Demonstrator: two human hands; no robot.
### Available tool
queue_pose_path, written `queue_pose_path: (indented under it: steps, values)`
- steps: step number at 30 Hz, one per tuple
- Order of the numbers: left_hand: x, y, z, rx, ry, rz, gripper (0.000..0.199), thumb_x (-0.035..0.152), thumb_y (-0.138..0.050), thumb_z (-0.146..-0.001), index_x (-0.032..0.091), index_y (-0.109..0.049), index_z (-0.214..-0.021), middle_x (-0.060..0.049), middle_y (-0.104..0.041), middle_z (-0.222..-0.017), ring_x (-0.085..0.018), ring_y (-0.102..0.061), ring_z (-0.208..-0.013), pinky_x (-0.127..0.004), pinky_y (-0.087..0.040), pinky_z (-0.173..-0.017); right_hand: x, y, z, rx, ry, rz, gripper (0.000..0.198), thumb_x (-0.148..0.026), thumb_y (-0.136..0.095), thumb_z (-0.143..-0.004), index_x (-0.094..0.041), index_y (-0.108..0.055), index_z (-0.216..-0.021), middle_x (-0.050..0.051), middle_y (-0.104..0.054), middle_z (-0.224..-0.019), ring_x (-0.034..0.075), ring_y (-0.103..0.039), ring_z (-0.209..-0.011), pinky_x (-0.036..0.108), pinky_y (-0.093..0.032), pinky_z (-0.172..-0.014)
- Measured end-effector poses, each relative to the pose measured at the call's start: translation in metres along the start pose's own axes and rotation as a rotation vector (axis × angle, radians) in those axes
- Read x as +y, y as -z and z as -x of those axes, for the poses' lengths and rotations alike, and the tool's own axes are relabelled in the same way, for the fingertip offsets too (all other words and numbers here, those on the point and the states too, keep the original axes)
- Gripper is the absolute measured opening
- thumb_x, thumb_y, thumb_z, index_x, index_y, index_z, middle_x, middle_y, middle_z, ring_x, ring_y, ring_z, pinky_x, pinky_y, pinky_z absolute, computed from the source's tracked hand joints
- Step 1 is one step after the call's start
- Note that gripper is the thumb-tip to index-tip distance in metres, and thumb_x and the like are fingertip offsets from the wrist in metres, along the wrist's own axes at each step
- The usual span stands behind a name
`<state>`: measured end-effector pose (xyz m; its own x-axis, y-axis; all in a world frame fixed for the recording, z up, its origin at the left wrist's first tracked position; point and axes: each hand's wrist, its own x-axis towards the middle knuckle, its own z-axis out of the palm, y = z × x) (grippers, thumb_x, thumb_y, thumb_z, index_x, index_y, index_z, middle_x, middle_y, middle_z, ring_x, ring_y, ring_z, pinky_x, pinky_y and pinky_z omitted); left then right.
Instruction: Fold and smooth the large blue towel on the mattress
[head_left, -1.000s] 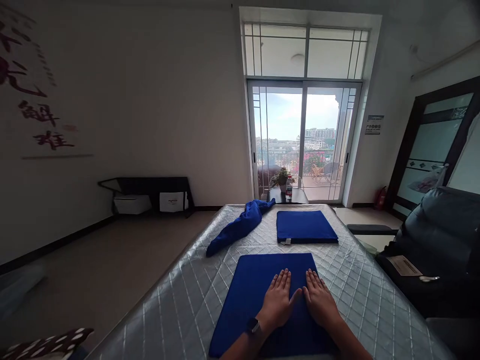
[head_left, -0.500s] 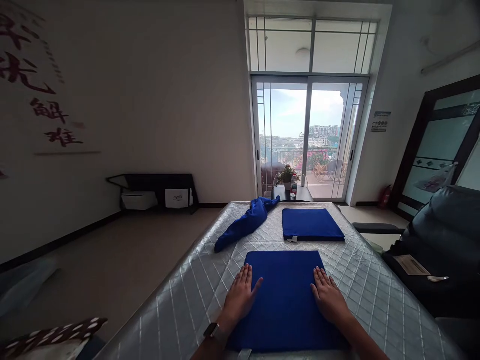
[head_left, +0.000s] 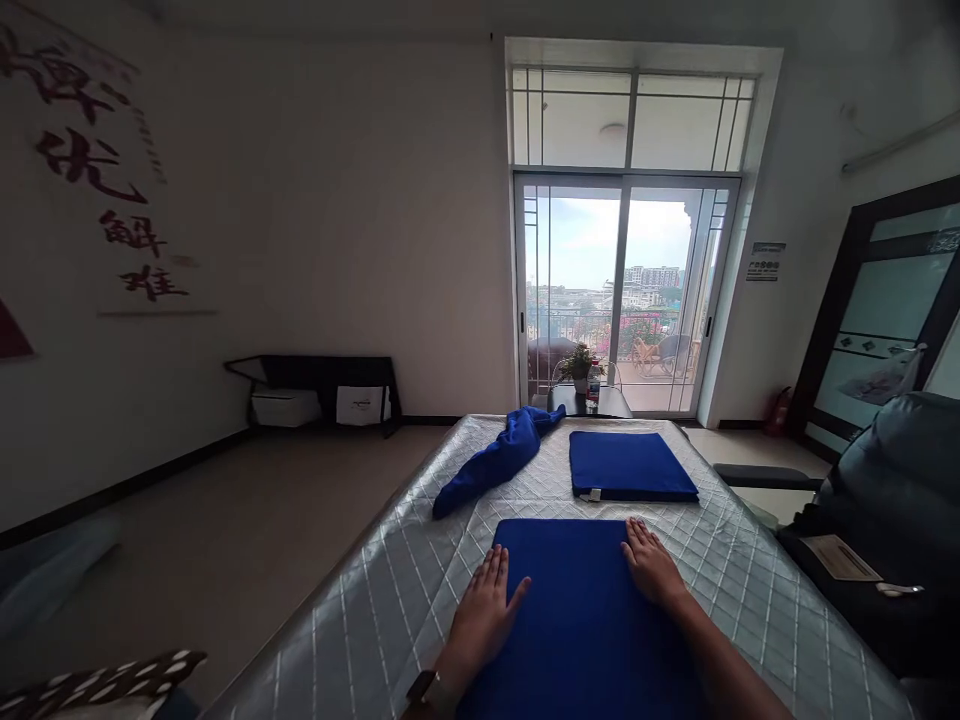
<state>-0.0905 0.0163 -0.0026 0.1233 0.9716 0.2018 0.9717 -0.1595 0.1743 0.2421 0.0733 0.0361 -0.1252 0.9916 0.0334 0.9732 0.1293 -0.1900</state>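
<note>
A flat blue cushion [head_left: 574,620] lies in front of me on the silver quilted cover [head_left: 360,600], its near edge cut off by the bottom of the view. My left hand [head_left: 486,608] rests flat along its left edge, thumb spread onto the blue fabric. On the opposite side, my right hand [head_left: 652,565] lies flat with fingers outstretched at the far right corner. Beyond it sits a second flat blue piece [head_left: 631,466] with a small white tag. Farther left is a crumpled blue cloth [head_left: 499,458], stretched out lengthwise.
A black armchair [head_left: 892,480] stands to the right, holding a brown card [head_left: 841,558] and a small pale object [head_left: 898,590]. Past the far edge is a small dark table [head_left: 589,403] with a plant and a bottle. Brown patterned fabric [head_left: 112,680] shows at lower left.
My right hand has slid forward along the right edge to the cushion's far corner. My left hand stays nearly in place. The camera view has tilted up slightly.
</note>
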Motion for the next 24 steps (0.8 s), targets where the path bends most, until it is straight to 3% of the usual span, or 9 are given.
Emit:
queue_pose_path:
  steps: [9,12,16,19,22,24]
  values:
    - [0.021,0.019,-0.005,-0.071,0.076,-0.116,0.091,0.071,-0.019,-0.098,0.001,-0.035,-0.154,-0.021,-0.030,-0.164,-0.034,-0.029,-0.153,-0.049,-0.031,-0.124,0.010,-0.018,-0.004,0.066,-0.003,-0.020,0.067,-0.038,-0.019,-0.102,-0.006,-0.023,-0.160,0.010,-0.020,-0.169,0.019,-0.014,-0.157,0.038,-0.011,-0.127]
    - [0.058,0.018,-0.012,-0.065,-0.076,-0.078,0.086,0.069,-0.018,-0.099,0.005,-0.037,-0.155,-0.018,-0.035,-0.163,-0.031,-0.031,-0.152,-0.048,-0.031,-0.125,0.009,-0.019,-0.005,0.073,-0.007,-0.036,0.067,-0.038,-0.020,-0.102,-0.006,-0.024,-0.160,0.010,-0.019,-0.169,0.019,-0.014,-0.156,0.037,-0.011,-0.127]
    - [0.134,0.008,-0.037,-0.076,-0.299,0.087,0.077,0.063,-0.014,-0.102,0.013,-0.041,-0.155,-0.013,-0.041,-0.161,-0.027,-0.034,-0.152,-0.046,-0.031,-0.125,0.011,-0.020,-0.005,0.078,-0.012,-0.046,0.066,-0.037,-0.020,-0.102,-0.006,-0.024,-0.160,0.010,-0.021,-0.168,0.019,-0.014,-0.156,0.038,-0.013,-0.127]
    - [0.182,-0.005,-0.063,-0.061,-0.353,0.204,0.074,0.058,-0.010,-0.104,0.013,-0.040,-0.155,-0.014,-0.040,-0.162,-0.026,-0.032,-0.153,-0.047,-0.030,-0.126,0.014,-0.023,-0.004,0.078,0.030,-0.008,0.064,-0.031,-0.021,-0.101,-0.007,-0.025,-0.160,0.010,-0.021,-0.168,0.019,-0.013,-0.157,0.038,-0.013,-0.127]
    - [0.200,-0.021,-0.082,-0.050,-0.318,0.242,0.075,0.055,-0.007,-0.104,0.010,-0.039,-0.155,-0.016,-0.040,-0.162,-0.026,-0.031,-0.153,-0.049,-0.028,-0.126,0.016,-0.024,-0.005,0.074,0.037,0.011,0.064,-0.027,-0.022,-0.100,-0.008,-0.025,-0.160,0.008,-0.022,-0.168,0.018,-0.013,-0.156,0.036,-0.013,-0.127]
    - [0.192,-0.030,-0.087,-0.051,-0.290,0.218,0.076,0.056,-0.007,-0.104,0.010,-0.039,-0.155,-0.015,-0.040,-0.162,-0.027,-0.030,-0.154,-0.049,-0.028,-0.126,0.016,-0.025,-0.006,0.076,0.018,-0.004,0.064,-0.030,-0.021,-0.101,-0.008,-0.025,-0.160,0.009,-0.022,-0.168,0.018,-0.014,-0.156,0.035,-0.013,-0.126]
